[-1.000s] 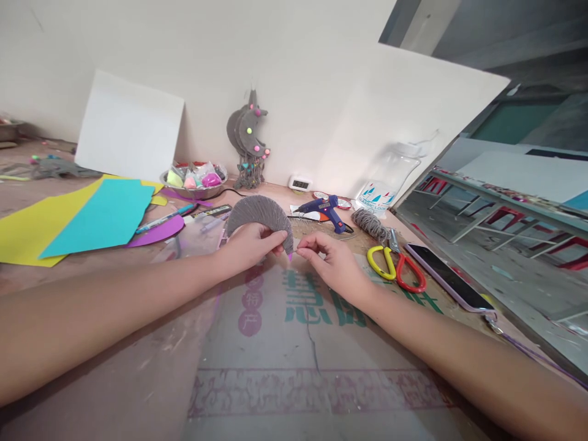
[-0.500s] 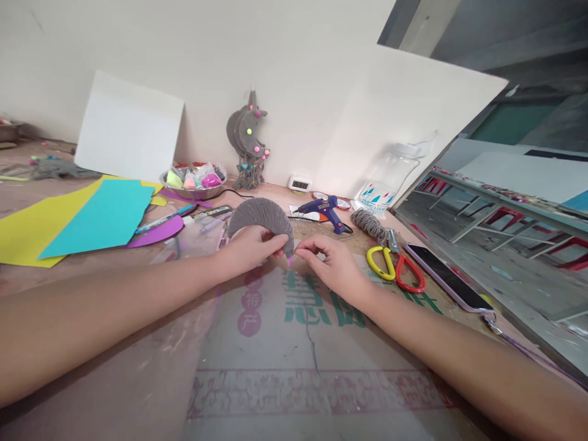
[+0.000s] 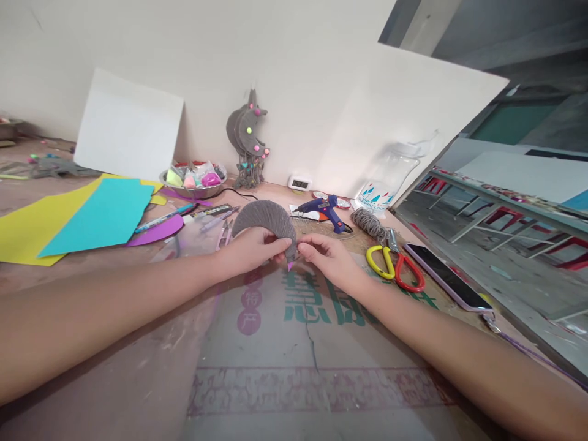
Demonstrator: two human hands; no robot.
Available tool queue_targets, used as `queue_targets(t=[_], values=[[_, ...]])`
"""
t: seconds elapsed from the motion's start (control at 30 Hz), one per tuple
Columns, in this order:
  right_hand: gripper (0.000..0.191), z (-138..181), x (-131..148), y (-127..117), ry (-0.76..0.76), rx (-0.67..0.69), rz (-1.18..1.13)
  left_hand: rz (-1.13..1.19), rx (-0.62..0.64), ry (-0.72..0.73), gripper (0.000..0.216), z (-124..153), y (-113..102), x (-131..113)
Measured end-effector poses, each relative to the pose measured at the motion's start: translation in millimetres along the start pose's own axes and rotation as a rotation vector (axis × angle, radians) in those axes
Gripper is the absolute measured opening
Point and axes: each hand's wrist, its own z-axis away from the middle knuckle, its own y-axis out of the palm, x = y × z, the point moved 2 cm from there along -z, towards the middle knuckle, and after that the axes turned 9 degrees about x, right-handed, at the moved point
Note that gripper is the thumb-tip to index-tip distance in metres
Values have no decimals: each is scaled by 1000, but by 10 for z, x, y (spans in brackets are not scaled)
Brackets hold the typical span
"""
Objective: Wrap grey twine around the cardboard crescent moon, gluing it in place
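Note:
A grey crescent wrapped in yarn [image 3: 265, 217] stands upright in front of me, a purple tip poking out at its lower right end. My left hand [image 3: 250, 250] grips its inner edge from below, fingers closed on it. My right hand [image 3: 324, 257] pinches at the crescent's right tip, fingers pressed together; a thin grey strand seems to be in the pinch, but it is too small to be sure. Both hands hover just above a printed plastic sheet [image 3: 294, 343] on the table.
Yellow-and-red scissors [image 3: 395, 266], a phone [image 3: 445, 278], a bundle of grey yarn [image 3: 370, 223] and a blue glue gun [image 3: 327, 211] lie to the right. Teal [image 3: 101, 214], yellow and purple sheets lie left, behind them a metal bowl [image 3: 193, 180] and a finished grey moon ornament [image 3: 248, 138].
My right hand has moved left and closed up against the crescent's tip. The crescent has shifted slightly right and down.

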Motion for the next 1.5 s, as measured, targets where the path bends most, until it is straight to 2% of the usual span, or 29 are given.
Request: queue_targets(t=[0.13, 0.3, 0.47, 0.57, 0.7, 1.23, 1.5], values=[[26, -8, -29, 4, 62, 33, -124, -118, 22, 103, 48, 2, 0, -51], [28, 11, -44, -5, 60, 17, -193, -101, -27, 178, 43, 38, 11, -86], [30, 24, -77, -33, 113, -42, -318, 32, -74, 359, 11, 92, 90, -83], [31, 23, -97, -43, 122, -52, -340, -82, -19, 428, 28, 104, 135, -91], [31, 21, -94, -41, 115, -31, -324, -247, 8, 445, 27, 103, 146, -102], [27, 17, -66, -25, 107, -2, -284, -321, -25, 402, 20, 82, 128, -77], [27, 11, -71, -19, 104, 4, -295, -386, -92, 544, 17, 90, 133, -55]])
